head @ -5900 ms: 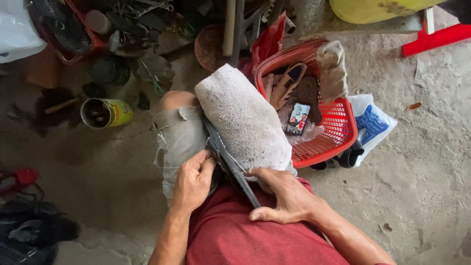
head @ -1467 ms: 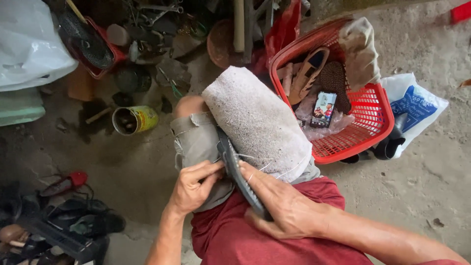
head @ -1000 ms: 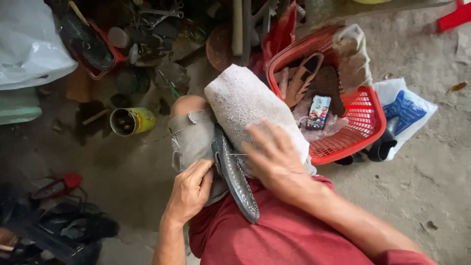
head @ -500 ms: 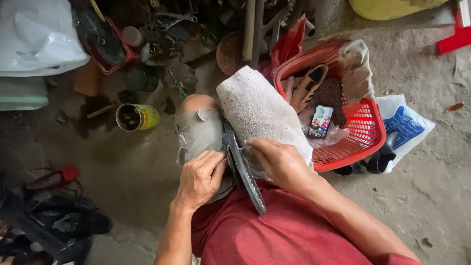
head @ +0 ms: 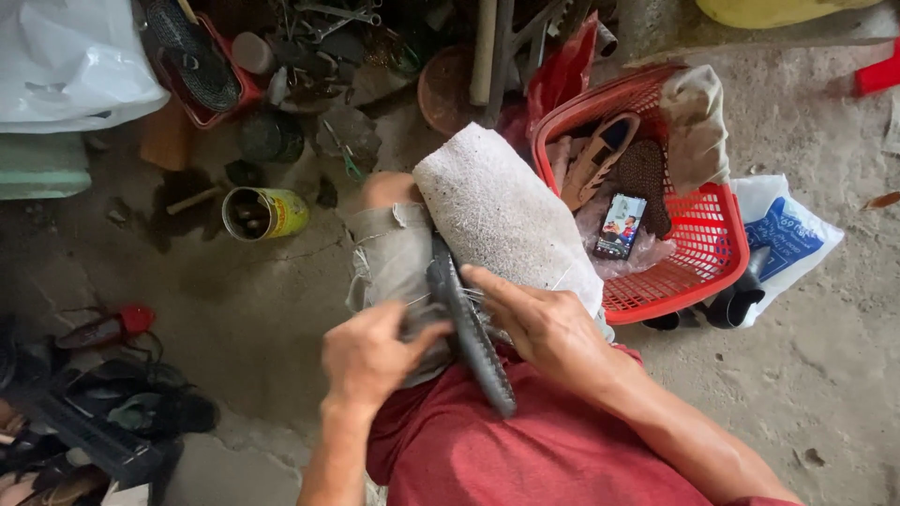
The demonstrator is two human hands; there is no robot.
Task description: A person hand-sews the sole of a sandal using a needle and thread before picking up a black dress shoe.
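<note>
At frame centre: dark sole (head: 472, 342) stands on edge across the lap, against a grey cloth (head: 506, 217) over the knee.
Left hand (head: 367, 354): lower centre, fingers closed on the sole's left side.
Right hand (head: 544, 321): just right of it, fingers pressed on the sole's upper edge.
Upper right: red basket (head: 722, 230) on the floor, holding a phone (head: 619, 226) and shoe parts.
Left of the knee: yellow can (head: 265, 213).

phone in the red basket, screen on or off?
On. The phone lies face up in the red basket, and its screen is lit with a colourful picture rather than dark glass.
</note>
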